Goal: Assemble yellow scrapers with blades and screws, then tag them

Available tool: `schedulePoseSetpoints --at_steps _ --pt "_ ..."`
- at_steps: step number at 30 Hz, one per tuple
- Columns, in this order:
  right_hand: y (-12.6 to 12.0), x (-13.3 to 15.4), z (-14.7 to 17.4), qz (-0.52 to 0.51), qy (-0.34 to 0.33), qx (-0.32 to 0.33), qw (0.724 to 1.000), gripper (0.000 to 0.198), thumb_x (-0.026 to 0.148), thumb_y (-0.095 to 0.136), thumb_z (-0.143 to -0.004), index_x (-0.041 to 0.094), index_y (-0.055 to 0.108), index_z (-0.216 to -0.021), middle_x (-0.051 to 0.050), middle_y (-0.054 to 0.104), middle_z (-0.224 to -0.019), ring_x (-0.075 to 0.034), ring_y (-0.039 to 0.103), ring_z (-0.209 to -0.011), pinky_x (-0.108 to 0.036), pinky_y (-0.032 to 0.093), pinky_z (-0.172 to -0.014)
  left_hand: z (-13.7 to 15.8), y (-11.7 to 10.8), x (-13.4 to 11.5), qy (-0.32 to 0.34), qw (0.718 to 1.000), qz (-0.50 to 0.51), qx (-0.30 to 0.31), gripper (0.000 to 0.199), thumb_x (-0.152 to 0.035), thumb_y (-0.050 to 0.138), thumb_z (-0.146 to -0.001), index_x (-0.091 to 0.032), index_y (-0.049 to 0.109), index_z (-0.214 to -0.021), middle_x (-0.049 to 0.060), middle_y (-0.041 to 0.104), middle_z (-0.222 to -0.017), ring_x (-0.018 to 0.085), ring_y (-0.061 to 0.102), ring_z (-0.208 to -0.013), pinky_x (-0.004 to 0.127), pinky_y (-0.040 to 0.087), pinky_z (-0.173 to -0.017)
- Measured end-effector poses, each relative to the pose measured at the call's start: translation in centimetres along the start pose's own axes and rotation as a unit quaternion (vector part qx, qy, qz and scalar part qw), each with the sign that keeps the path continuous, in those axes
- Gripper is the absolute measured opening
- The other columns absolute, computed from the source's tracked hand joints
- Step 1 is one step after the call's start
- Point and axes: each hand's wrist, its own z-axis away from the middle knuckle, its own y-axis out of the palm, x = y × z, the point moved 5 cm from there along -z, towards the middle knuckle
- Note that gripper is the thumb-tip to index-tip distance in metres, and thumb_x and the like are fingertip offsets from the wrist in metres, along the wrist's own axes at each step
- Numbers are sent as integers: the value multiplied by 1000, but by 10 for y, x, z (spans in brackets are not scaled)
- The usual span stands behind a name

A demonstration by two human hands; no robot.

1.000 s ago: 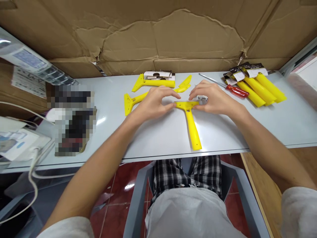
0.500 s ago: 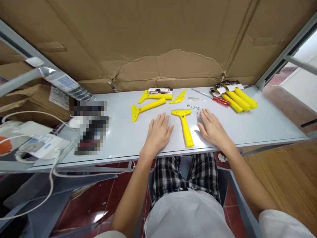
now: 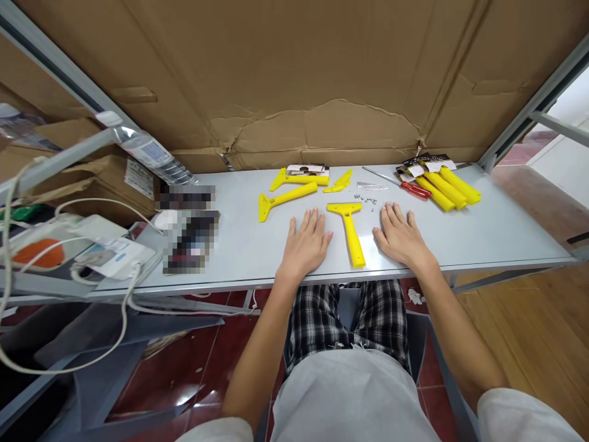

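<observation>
My left hand (image 3: 305, 243) lies flat on the table, palm down with fingers stretched, holding nothing. Palm down as well, my right hand (image 3: 401, 236) rests flat with its fingers out and nothing in it. Between them, apart from both, is a yellow scraper handle (image 3: 352, 236) with its wide head pointing away from me. Beyond it lie several small screws (image 3: 365, 199), thin blades in clear wrapping (image 3: 372, 186) and small yellow plastic pieces (image 3: 339, 182). Another yellow scraper handle (image 3: 289, 199) lies slanted past my left hand, near one with a card label (image 3: 304, 179).
A red-handled screwdriver (image 3: 414, 189) lies beyond my right hand, beside several yellow handles with black labels (image 3: 448, 187). At left are a clear bottle (image 3: 154, 153), a white power strip with cables (image 3: 113, 255) and blurred-out items (image 3: 191, 242). Cardboard (image 3: 322, 67) stands behind the table.
The camera view has turned slightly, so everything on the table appears shifted to the right. Both hands stay flat beside the middle scraper handle; nothing was picked up.
</observation>
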Motion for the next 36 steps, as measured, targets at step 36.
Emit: schedulePoseSetpoints --at_steps 36 --pt "3 2 4 8 -62 -36 997 79 46 16 -115 6 37 -180 -10 21 -186 -28 24 -180 -60 26 -151 3 1 1 23 999 21 -34 69 -34 25 -118 3 45 -173 25 36 -185 36 32 -176 60 24 -145"
